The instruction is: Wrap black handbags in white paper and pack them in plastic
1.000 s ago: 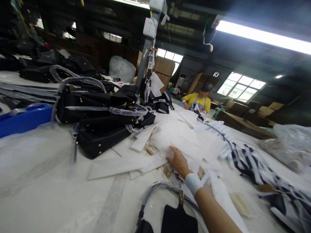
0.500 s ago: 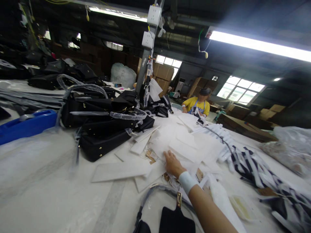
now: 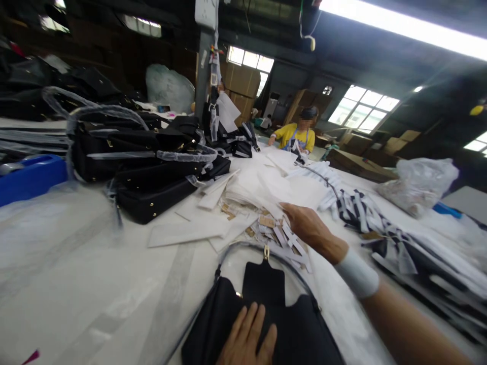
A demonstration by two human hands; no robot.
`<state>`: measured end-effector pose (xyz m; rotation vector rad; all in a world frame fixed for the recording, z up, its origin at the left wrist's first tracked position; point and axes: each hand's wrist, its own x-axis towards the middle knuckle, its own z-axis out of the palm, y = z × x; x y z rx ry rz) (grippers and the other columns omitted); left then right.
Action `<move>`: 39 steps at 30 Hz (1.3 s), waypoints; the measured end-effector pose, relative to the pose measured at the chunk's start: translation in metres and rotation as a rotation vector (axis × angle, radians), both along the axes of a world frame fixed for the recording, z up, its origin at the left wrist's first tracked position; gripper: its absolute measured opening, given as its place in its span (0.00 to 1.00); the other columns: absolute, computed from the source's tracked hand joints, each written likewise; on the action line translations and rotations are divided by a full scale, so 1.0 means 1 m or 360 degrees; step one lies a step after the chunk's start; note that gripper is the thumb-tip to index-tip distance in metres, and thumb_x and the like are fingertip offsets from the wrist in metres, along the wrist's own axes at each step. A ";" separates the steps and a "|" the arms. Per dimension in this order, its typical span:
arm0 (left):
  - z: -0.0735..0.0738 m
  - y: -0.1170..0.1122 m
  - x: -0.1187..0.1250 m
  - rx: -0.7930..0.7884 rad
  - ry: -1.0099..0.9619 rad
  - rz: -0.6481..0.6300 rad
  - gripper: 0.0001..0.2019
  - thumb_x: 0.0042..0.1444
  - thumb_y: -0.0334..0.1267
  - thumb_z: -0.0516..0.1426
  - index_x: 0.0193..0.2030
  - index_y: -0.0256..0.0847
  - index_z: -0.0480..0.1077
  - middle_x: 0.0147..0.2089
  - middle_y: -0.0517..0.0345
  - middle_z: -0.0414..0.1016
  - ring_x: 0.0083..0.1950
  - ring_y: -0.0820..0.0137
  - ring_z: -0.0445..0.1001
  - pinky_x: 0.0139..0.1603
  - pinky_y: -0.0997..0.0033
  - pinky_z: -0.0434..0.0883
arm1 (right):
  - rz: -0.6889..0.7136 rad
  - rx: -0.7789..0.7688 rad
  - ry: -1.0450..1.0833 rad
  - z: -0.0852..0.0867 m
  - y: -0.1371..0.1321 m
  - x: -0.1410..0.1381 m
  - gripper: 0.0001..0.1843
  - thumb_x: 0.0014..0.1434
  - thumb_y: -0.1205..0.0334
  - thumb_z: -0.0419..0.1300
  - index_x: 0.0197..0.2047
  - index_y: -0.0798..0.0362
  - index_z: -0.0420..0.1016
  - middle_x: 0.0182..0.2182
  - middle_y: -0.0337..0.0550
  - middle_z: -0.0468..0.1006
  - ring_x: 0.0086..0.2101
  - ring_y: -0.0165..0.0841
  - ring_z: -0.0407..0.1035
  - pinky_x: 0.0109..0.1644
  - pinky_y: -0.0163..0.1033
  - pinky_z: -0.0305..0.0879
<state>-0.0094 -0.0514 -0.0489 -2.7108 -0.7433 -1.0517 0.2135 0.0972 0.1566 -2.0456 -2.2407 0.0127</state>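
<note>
A black handbag (image 3: 300, 329) lies at the near edge, its flap with a gold clasp turned up and its handle arching over it. My left hand (image 3: 249, 337) rests flat on the bag's front, fingers spread. Farther off, my right hand (image 3: 310, 228), with a pale wristband, has its fingers closed at the edge of the white sheets (image 3: 262, 190), which curve up there. The fingertips are partly hidden. Below the sheets is a loose heap of small paper tags (image 3: 279, 230), white and brown.
Wrapped-handle black bags (image 3: 152, 185) are stacked at left, beside a blue plastic object (image 3: 32, 177). Black-and-white strips (image 3: 365, 213) run along the right, with a clear plastic bag (image 3: 418, 187) beyond. A person in yellow (image 3: 297, 136) sits at the table's far end.
My right hand has moved right across the white sheets and closed at their edge, uncovering more of the tags. My left hand has come into view on the handbag. The view has shifted.
</note>
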 end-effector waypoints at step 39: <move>0.096 -0.045 -0.022 0.0164 -0.0602 -0.0024 0.19 0.59 0.23 0.54 0.56 0.38 0.69 0.62 0.49 0.70 0.72 0.57 0.56 0.75 0.44 0.40 | 0.0601 0.0363 0.0200 -0.162 -0.238 -0.090 0.23 0.67 0.69 0.50 0.64 0.54 0.66 0.58 0.50 0.74 0.60 0.43 0.65 0.64 0.54 0.64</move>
